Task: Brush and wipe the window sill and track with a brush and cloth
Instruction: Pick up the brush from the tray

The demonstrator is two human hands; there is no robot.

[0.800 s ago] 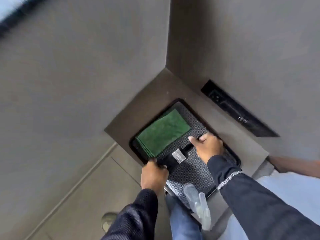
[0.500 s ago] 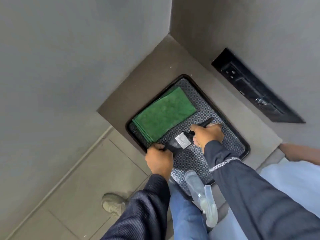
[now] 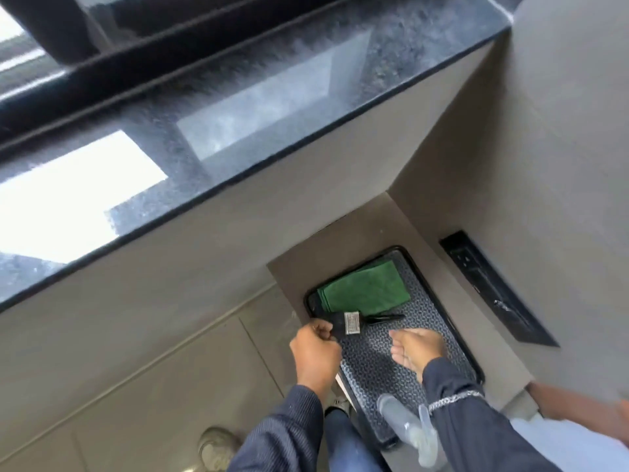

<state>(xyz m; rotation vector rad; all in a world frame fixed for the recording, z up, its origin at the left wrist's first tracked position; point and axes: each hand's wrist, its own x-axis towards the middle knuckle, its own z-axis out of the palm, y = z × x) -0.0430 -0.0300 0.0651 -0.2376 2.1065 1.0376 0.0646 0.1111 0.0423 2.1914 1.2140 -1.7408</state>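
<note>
A flat paintbrush (image 3: 352, 323) with black bristles, a silver ferrule and a black handle lies level just above the patterned tray (image 3: 442, 321). My left hand (image 3: 315, 352) is closed on its bristle end at the tray's left edge. My right hand (image 3: 417, 349) hovers over the tray with fingers apart, holding nothing, a little below the brush handle. A folded green cloth (image 3: 367, 291) lies at the tray's far end. The black granite window sill (image 3: 272, 107) runs across the upper view, with the dark window track (image 3: 112, 59) behind it.
A clear spray bottle (image 3: 406, 425) lies on the tray's near end. The tray sits on a low grey ledge (image 3: 357, 233) in the wall corner. A black socket panel (image 3: 493, 287) is on the right wall. My shoe (image 3: 218, 447) rests on the tiled floor; another person's arm (image 3: 578, 403) is at right.
The view has tilted up, bringing the sill and track into sight. My right hand has let go of the brush handle and opened. My left hand keeps hold of the bristle end.
</note>
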